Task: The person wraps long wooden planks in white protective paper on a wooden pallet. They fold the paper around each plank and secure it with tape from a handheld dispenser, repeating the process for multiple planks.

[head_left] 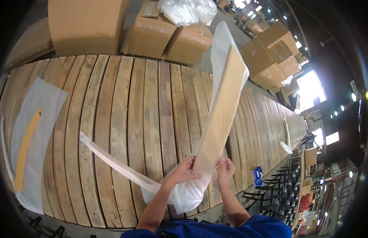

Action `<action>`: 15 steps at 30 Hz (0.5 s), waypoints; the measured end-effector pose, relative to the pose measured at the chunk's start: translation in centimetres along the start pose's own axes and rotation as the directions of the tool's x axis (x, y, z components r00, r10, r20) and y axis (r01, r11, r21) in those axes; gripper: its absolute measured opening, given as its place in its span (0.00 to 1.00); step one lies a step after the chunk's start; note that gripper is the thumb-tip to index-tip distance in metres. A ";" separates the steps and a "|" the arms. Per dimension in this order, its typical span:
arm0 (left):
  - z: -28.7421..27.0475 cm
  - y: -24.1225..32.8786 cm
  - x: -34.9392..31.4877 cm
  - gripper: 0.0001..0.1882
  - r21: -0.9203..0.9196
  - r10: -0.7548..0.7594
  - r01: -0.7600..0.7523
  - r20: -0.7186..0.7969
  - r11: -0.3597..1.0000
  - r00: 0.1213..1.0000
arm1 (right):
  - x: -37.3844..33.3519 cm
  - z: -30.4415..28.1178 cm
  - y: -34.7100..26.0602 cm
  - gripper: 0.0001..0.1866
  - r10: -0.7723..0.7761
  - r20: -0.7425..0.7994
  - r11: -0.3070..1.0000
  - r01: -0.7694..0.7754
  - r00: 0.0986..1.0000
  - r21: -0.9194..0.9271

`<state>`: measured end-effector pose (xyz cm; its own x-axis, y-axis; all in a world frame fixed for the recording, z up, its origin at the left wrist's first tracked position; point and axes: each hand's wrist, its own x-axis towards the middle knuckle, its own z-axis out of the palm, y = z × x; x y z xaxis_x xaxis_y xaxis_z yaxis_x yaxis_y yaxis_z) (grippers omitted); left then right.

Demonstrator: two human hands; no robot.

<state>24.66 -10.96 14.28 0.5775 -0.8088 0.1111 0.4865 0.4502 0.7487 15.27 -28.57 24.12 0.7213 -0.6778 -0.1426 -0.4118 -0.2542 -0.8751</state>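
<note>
A long, light wooden board (217, 115) stands tilted up from the table, leaning right at its far end. White foam sheet (223, 33) wraps it in part, loose at the top and bunched around its lower end. My left hand (184, 171) is closed round the board's left edge near the bottom, thumb across the wrapped face. At the opposite edge, my right hand (225, 168) has its fingers curled in a pinch; what they hold is hidden. Left of my left forearm lies a curved, foam-wrapped strip (116, 164).
On the slatted wooden table (152, 103), a flat foam sheet (53, 99) at the left bears a curved yellowish wooden piece (27, 148). Cardboard boxes (86, 25) line the far side. A blue package (256, 174) and black chair-like frames (277, 190) are at the right.
</note>
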 end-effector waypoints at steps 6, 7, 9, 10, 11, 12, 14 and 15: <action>4.0 8.8 -3.9 0.33 0.095 -0.059 0.050 0.098 0.994 0.993 | 11.5 2.5 -12.5 0.23 -0.244 -0.018 0.901 0.233 0.970 0.366; 4.5 9.6 -4.7 0.31 0.091 -0.023 0.016 0.084 0.996 0.996 | 12.8 4.2 -16.0 0.23 -0.263 0.036 0.890 0.228 0.964 0.394; 6.3 11.0 -5.9 0.29 0.078 0.044 -0.052 0.099 0.996 0.994 | 13.0 5.6 -22.8 0.25 -0.312 0.106 0.880 0.245 0.944 0.408; 6.4 11.4 -6.1 0.30 0.101 0.027 -0.039 0.117 0.994 0.993 | 12.6 6.4 -25.4 0.26 -0.327 0.140 0.877 0.246 0.935 0.413; 6.5 11.5 -6.2 0.31 0.124 0.007 -0.024 0.137 0.992 0.991 | 12.4 7.1 -27.7 0.26 -0.341 0.176 0.877 0.245 0.924 0.412; 5.8 12.1 -7.1 0.33 0.167 0.002 -0.022 0.119 0.986 0.993 | 11.8 9.8 -29.9 0.27 -0.358 0.252 0.876 0.230 0.899 0.425; 5.6 13.1 -8.8 0.35 0.158 -0.022 0.012 0.061 0.987 0.998 | 9.4 13.4 -33.5 0.29 -0.386 0.381 0.883 0.219 0.840 0.414; 6.0 13.3 -9.2 0.35 0.137 -0.041 0.033 0.050 0.990 0.998 | 7.7 14.0 -34.8 0.29 -0.393 0.433 0.891 0.220 0.811 0.397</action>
<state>21.86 0.21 27.09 0.5237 -0.8443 0.1134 0.4112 0.3671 0.8344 43.00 -15.30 47.02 0.9882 -0.1509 0.0278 0.0126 -0.1013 -0.9948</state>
